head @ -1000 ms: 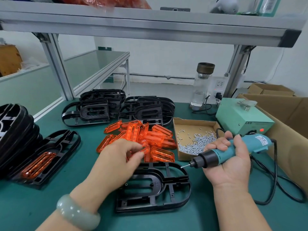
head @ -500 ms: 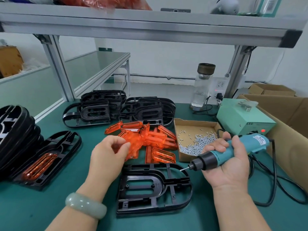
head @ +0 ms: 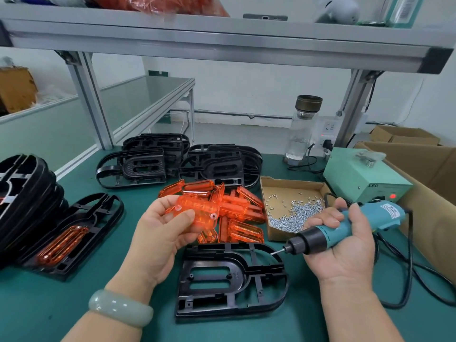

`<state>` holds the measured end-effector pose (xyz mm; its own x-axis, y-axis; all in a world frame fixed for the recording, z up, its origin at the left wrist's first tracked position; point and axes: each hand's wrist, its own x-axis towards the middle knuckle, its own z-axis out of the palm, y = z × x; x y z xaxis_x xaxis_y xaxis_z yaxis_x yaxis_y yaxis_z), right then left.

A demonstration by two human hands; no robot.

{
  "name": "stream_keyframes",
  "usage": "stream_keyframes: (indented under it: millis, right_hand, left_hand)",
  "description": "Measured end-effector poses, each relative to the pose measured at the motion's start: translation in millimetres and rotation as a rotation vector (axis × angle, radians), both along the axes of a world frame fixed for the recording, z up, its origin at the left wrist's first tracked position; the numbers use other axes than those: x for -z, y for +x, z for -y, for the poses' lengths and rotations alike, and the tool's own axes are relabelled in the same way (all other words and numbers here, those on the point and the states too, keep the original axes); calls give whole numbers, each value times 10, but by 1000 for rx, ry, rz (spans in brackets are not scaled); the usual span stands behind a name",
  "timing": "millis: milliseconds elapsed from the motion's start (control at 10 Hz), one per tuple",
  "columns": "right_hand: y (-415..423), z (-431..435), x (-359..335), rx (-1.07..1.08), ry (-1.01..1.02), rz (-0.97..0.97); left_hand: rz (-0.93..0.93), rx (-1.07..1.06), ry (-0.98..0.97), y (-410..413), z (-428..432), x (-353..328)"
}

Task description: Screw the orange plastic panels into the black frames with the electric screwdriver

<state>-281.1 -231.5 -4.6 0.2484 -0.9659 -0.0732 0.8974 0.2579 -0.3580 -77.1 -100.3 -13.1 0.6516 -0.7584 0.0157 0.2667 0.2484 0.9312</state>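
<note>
Orange panel (head: 197, 213) pinched by left hand (head: 160, 233) above black frame (head: 232, 277); electric screwdriver (head: 345, 225) gripped in right hand (head: 343, 245), fingers curled round body

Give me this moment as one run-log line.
left hand: holds translucent orange plastic panel | right hand: grips teal electric screwdriver | black plastic frame: flat on green bench, no panel fitted yet

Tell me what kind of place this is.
Probably a factory assembly bench: stacked black frames and piled orange panels, a cardboard box of loose screws, a corded electric screwdriver.
</note>
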Motion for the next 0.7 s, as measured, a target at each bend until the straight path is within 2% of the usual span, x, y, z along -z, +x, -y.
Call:
stream_keyframes:
  millis: [300, 700]
  right_hand:
    - [-2, -9, -6, 13, 3, -4]
    - [-2, 1, 17, 17, -9, -18]
  left_hand:
    - [89, -34, -39, -34, 8, 17]
    - [274, -64, 10, -96, 24, 21]
